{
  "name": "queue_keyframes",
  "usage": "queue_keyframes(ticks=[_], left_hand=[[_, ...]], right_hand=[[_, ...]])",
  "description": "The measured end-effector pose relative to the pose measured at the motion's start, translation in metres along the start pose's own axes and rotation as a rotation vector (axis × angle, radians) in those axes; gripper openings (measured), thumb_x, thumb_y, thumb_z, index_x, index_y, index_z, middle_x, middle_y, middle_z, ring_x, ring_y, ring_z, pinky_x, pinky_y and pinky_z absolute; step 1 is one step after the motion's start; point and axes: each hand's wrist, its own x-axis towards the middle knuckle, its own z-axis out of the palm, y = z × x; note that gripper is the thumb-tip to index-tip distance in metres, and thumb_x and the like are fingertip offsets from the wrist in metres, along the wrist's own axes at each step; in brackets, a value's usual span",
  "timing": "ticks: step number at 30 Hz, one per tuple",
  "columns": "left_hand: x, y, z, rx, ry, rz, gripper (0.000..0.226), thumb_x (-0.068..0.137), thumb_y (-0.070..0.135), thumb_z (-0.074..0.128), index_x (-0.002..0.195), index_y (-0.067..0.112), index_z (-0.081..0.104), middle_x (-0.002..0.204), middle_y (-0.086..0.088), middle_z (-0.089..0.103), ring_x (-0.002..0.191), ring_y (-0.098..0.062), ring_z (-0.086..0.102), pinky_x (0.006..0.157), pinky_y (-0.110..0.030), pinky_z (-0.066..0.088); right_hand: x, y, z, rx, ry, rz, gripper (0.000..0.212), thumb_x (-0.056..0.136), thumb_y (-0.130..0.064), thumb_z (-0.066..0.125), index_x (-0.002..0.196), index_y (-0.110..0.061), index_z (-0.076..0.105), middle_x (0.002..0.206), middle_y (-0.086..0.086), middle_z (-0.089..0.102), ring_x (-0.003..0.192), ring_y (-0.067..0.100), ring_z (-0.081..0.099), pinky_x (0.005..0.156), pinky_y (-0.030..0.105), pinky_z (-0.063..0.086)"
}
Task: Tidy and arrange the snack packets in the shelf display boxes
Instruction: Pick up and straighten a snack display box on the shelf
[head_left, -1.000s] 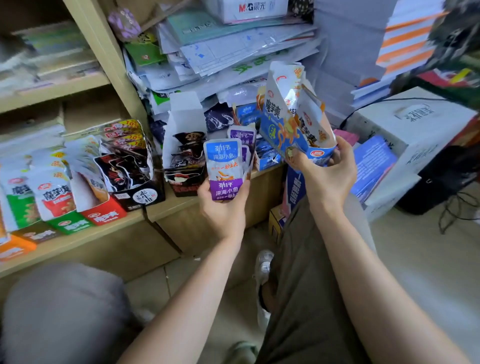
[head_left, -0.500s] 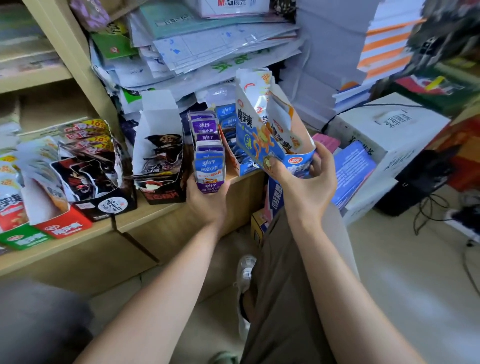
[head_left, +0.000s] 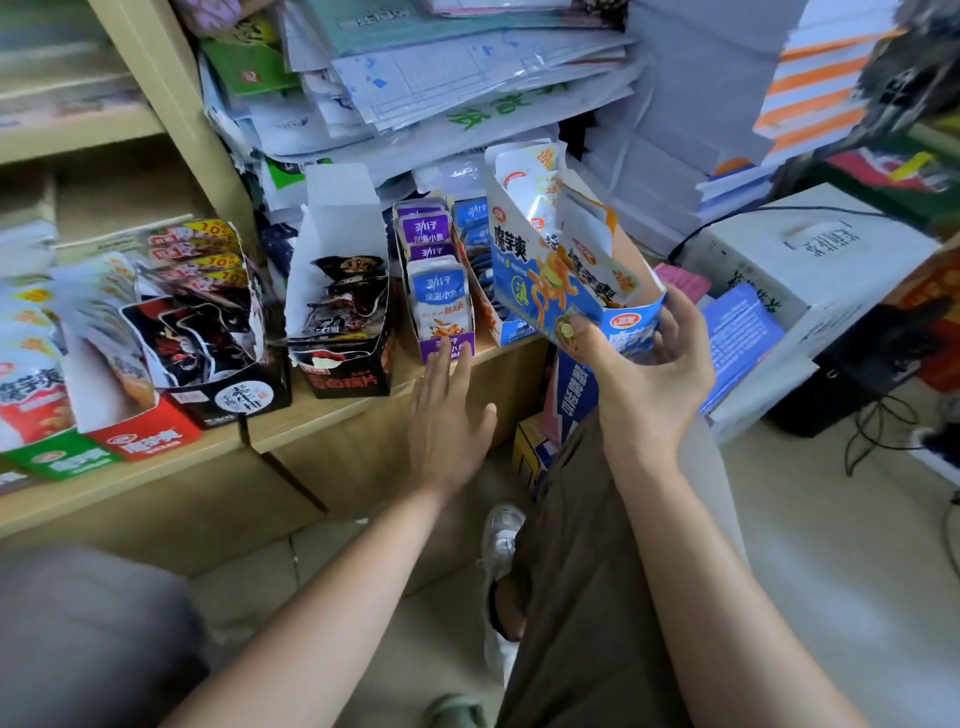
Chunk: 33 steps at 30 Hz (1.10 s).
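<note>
Right hand grips blue box by front end, 3 o'clock of purple box — thin card, light, crushable; support base. Left hand flat, touching purple box on shelf.

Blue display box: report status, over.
Left grip open, fingertips on the purple box front. Right grip holds the blue display box tilted, off the shelf. Another small blue box sits right of the purple one.
</note>
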Motion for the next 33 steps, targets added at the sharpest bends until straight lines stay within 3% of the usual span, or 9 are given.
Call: queue_keyframes(ticks=[6, 10, 12, 15, 18, 21, 27, 30, 33], left_hand=[[0.02, 0.007, -0.007, -0.075, -0.109, 0.067, 0.073, 0.092, 0.032, 0.067, 0.156, 0.022, 0.035, 0.165, 0.0, 0.03, 0.149, -0.019, 0.033, 0.121, -0.044, 0.031], [-0.007, -0.004, -0.034, -0.212, 0.169, 0.071, 0.052, 0.088, 0.018, 0.068, 0.138, 0.011, 0.057, 0.134, -0.005, 0.062, 0.125, -0.021, 0.056, 0.104, -0.044, 0.046], [-0.025, -0.014, -0.052, -0.186, 0.367, 0.011, 0.052, 0.082, 0.01, 0.071, 0.132, 0.005, 0.059, 0.125, -0.009, 0.061, 0.118, -0.025, 0.057, 0.102, -0.036, 0.046], [-0.039, -0.029, -0.07, -0.183, 0.501, -0.212, 0.074, 0.077, 0.008, 0.077, 0.144, 0.004, 0.046, 0.143, -0.018, 0.046, 0.135, -0.032, 0.045, 0.113, -0.022, 0.031], [-0.034, -0.039, -0.069, -0.198, 0.286, -0.37, 0.101, 0.082, 0.016, 0.079, 0.161, 0.015, 0.017, 0.168, -0.015, 0.012, 0.154, -0.03, 0.018, 0.122, -0.029, 0.021], [-0.027, -0.035, -0.063, -0.214, 0.121, -0.387, 0.114, 0.083, 0.017, 0.08, 0.162, 0.02, -0.001, 0.169, -0.011, -0.007, 0.155, -0.028, 0.012, 0.116, -0.032, 0.025], [-0.034, -0.032, -0.059, -0.21, -0.017, -0.175, 0.095, 0.086, 0.015, 0.076, 0.161, 0.032, 0.02, 0.168, 0.006, 0.014, 0.148, -0.011, 0.025, 0.113, -0.025, 0.029], [-0.043, -0.051, -0.078, -0.257, 0.196, -0.301, 0.08, 0.084, 0.01, 0.076, 0.154, 0.025, 0.04, 0.153, 0.005, 0.045, 0.141, -0.021, 0.044, 0.119, -0.039, 0.035], [-0.048, -0.079, -0.107, -0.135, 0.52, -0.429, 0.079, 0.077, 0.006, 0.078, 0.148, 0.012, 0.046, 0.151, -0.011, 0.042, 0.141, -0.029, 0.038, 0.119, -0.047, 0.03]], right_hand=[[-0.001, 0.0, 0.003, -0.004, 0.011, 0.002, 0.072, 0.07, -0.014, 0.092, 0.131, -0.002, 0.056, 0.119, 0.011, 0.068, 0.104, 0.004, 0.068, 0.087, 0.024, 0.057], [-0.004, -0.001, 0.004, 0.01, 0.004, 0.019, 0.073, 0.069, -0.016, 0.092, 0.131, -0.003, 0.056, 0.12, 0.012, 0.068, 0.106, 0.01, 0.069, 0.089, 0.032, 0.058], [-0.008, -0.001, 0.005, 0.01, -0.015, 0.028, 0.073, 0.07, -0.02, 0.092, 0.132, -0.004, 0.055, 0.121, 0.01, 0.068, 0.107, 0.013, 0.069, 0.089, 0.037, 0.059], [-0.019, -0.001, 0.007, 0.047, -0.028, 0.069, 0.073, 0.071, -0.015, 0.091, 0.133, -0.003, 0.054, 0.121, 0.011, 0.068, 0.105, 0.014, 0.07, 0.088, 0.034, 0.059], [-0.031, -0.001, 0.011, 0.068, -0.046, 0.086, 0.071, 0.071, -0.011, 0.09, 0.132, -0.005, 0.055, 0.12, 0.009, 0.069, 0.104, 0.012, 0.07, 0.085, 0.028, 0.059], [-0.041, -0.002, 0.014, 0.067, -0.077, 0.082, 0.069, 0.071, -0.009, 0.09, 0.131, -0.003, 0.056, 0.119, 0.009, 0.069, 0.104, 0.01, 0.07, 0.088, 0.028, 0.059], [-0.049, -0.007, 0.012, 0.088, -0.124, 0.036, 0.068, 0.071, -0.008, 0.09, 0.13, -0.002, 0.056, 0.12, 0.01, 0.068, 0.107, 0.01, 0.069, 0.089, 0.026, 0.057], [-0.049, -0.01, 0.009, 0.112, -0.118, 0.017, 0.065, 0.073, -0.005, 0.087, 0.129, -0.003, 0.055, 0.119, 0.006, 0.068, 0.106, 0.005, 0.068, 0.086, 0.023, 0.056], [-0.048, -0.009, 0.007, 0.17, -0.133, 0.034, 0.069, 0.074, -0.006, 0.087, 0.133, -0.001, 0.052, 0.123, 0.011, 0.068, 0.11, 0.014, 0.069, 0.093, 0.039, 0.058]])
